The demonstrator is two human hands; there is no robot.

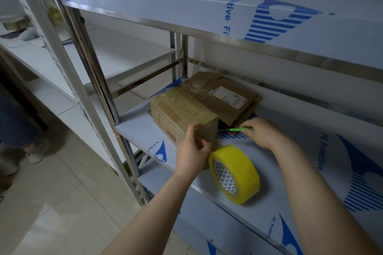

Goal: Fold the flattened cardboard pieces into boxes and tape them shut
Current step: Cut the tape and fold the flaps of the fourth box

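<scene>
The taped-up box (pixel 182 114) sits on the shelf (pixel 290 192), towards its left end. The left hand (pixel 193 149) has its grip curled round the box's near corner, thumb up on the front face. The right hand (pixel 263 132) has its grip clamped on a green cutter (pixel 240 129), tip pointing at the box's lower right edge. The yellow tape roll (pixel 242 163) stands on edge between the forearms. Flattened cardboard pieces (pixel 234 93) lie stacked just behind the box.
</scene>
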